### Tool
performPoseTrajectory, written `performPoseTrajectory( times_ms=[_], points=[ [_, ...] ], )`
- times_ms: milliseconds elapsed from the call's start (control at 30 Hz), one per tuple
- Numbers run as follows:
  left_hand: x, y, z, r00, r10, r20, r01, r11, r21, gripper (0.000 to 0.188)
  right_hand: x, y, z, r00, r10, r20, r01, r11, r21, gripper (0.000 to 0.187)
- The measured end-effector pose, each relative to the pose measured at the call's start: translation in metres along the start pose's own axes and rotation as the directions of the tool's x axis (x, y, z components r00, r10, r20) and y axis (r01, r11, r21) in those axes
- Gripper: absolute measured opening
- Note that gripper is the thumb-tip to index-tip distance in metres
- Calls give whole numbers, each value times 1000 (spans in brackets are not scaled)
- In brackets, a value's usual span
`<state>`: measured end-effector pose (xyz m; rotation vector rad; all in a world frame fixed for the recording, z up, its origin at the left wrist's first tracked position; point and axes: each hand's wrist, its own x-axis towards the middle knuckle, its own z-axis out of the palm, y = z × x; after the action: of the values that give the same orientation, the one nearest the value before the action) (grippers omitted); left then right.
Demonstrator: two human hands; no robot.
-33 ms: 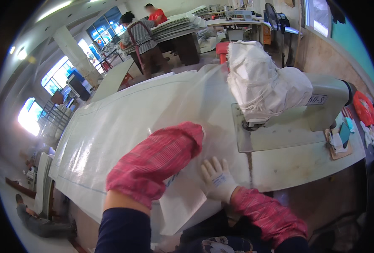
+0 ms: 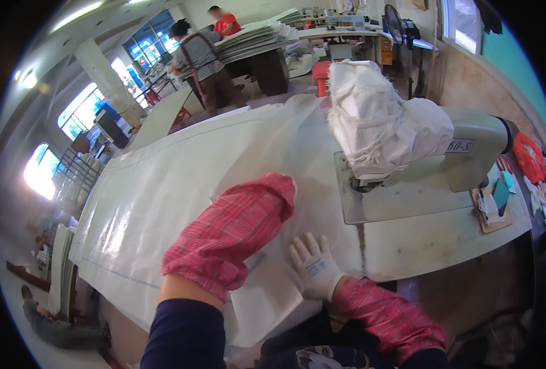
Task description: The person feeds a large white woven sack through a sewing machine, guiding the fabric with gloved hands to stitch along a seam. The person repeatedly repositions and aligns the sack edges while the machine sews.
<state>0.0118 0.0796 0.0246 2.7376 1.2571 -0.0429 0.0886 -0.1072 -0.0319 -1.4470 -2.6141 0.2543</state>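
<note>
Left of the sewing machine [image 2: 471, 167], the right hand [image 2: 314, 269] stays, fingers spread, on the sheet [image 2: 180, 169]. A sleeve [image 2: 230, 230] hides the left grip; state unclear.

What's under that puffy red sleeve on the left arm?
A big shiny sheet shows on both sides of the red sleeve, and a white piece peeks out beside it. What's right underneath is covered by the sleeve itself, so I can't tell.
</note>
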Motion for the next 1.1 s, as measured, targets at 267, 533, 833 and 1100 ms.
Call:
performPoseTrajectory(
  times_ms=[267, 533, 833, 1100],
  points=[
    [110, -59, 40, 981, -128, -147, 87, 962, -257, 41, 18, -23, -20, 941, -217, 258, 227, 974, -11, 86],
    [102, -58, 45, 950, -290, -116, 264, 944, -197, 60, 8, -25, 12, 956, -287, 55, 290, 956, -50, 61],
    [108, -59, 51, 938, -263, -226, 221, 956, -193, 61, 39, 94, -57, 642, 763, 77, -47, -60, 997, 53],
    [107, -56, 49, 918, -297, -262, 231, 939, -253, 55, 134, 133, -48, 646, 755, 113, -638, 453, 623, 49]
  ],
)
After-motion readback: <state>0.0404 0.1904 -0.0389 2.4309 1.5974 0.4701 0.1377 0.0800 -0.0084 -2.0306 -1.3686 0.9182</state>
